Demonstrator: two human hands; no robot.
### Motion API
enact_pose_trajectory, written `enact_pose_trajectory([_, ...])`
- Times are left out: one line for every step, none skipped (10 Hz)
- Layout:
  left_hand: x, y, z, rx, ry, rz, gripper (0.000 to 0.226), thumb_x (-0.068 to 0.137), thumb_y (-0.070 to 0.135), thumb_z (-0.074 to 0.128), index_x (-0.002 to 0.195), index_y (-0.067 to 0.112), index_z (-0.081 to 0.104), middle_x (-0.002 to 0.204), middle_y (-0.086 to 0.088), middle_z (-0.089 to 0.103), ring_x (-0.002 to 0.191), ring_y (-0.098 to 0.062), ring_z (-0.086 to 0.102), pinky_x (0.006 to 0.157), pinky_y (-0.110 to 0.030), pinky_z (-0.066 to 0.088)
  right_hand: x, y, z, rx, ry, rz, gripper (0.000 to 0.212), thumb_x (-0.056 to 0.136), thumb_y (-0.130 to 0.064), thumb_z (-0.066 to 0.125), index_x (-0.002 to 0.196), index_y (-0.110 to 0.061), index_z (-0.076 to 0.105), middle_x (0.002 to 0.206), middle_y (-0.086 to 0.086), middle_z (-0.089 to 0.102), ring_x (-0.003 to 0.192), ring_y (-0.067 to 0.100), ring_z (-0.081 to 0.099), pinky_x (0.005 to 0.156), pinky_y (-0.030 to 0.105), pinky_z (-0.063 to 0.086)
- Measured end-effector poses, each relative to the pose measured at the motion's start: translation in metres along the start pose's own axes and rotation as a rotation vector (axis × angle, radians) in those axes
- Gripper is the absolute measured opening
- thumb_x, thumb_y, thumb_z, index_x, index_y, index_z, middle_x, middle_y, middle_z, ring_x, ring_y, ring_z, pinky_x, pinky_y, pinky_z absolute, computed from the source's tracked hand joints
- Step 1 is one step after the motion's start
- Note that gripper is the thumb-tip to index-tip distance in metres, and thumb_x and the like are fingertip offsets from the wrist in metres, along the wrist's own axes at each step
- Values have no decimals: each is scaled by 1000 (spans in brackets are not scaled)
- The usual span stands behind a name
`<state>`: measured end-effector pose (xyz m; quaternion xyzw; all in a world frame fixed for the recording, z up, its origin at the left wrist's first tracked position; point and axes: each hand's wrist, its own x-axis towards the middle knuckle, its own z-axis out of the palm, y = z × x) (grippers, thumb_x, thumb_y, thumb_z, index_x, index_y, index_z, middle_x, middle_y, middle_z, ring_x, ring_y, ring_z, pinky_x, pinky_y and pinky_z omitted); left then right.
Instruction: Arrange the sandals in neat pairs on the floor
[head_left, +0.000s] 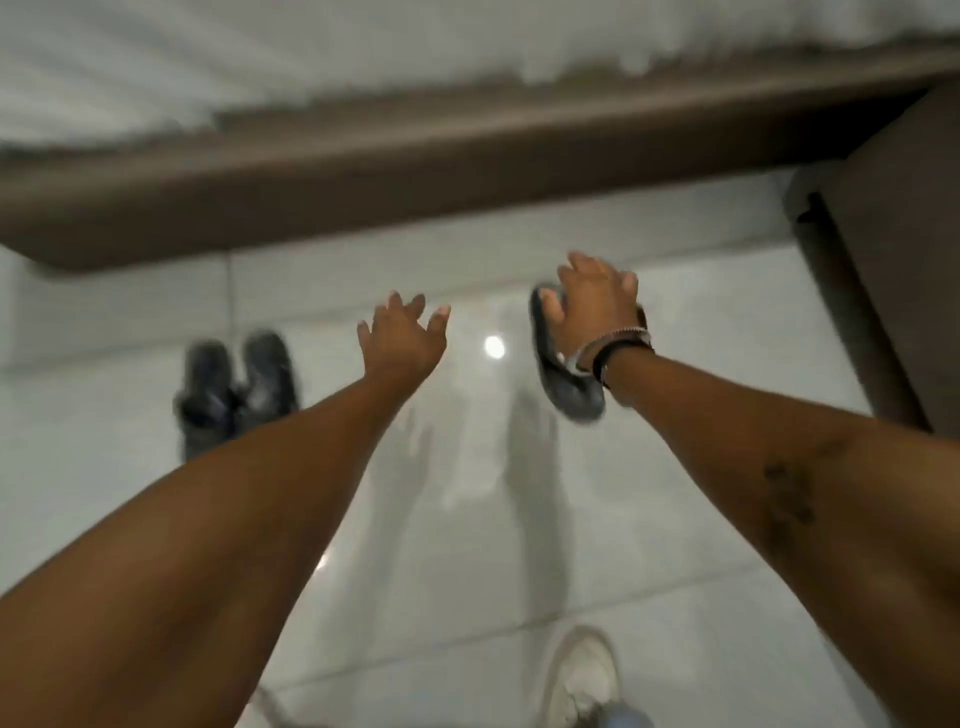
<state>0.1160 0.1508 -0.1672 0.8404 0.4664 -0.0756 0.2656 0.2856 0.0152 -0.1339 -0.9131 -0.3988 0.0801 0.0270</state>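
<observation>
Three dark rubbery sandals are showing: a pair lying together on the glossy white tiled floor, one being gripped by the right hand; the left hand is hovering spread, empty.

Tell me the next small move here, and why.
Probably lower the right hand and set its dark sandal on the floor, since it is held above the tiles with no partner beside it. A dark pair already lies side by side at left. The left hand is open and empty, free to straighten it.
</observation>
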Motion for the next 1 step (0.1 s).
enact_pose_trajectory([-8, 44, -212, 29, 348, 165, 58, 99, 53, 40, 147, 20, 44, 160, -12, 28, 148, -28, 21, 120, -50, 12, 34, -60, -182, 142, 263, -171, 48, 91, -41, 48, 129, -12, 51, 152, 8, 37, 136, 23, 37, 107, 47, 27])
